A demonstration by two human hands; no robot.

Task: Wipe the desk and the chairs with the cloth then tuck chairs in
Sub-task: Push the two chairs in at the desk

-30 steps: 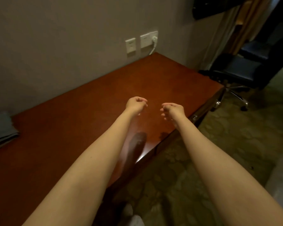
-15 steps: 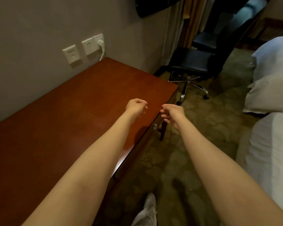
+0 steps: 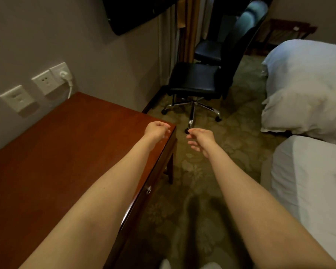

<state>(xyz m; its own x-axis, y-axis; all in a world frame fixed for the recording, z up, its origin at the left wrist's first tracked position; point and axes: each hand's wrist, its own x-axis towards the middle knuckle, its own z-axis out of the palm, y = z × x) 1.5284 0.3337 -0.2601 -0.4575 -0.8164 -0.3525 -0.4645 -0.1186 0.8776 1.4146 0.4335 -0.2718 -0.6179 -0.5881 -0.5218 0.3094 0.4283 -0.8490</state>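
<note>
Head view: the reddish-brown wooden counter (image 3: 56,152) fills the left side. Over its far corner hangs the left hand (image 3: 156,131), fingers loosely curled, empty — the right hand (image 3: 201,139) likewise, over patterned carpet (image 3: 202,181). Beyond, the black leather swivel chair (image 3: 194,80) stands apart from the counter.

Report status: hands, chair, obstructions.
Left hand and right hand loose, holding nothing. Black chair ahead, untucked, beyond desk end. Bed close on right.
</note>
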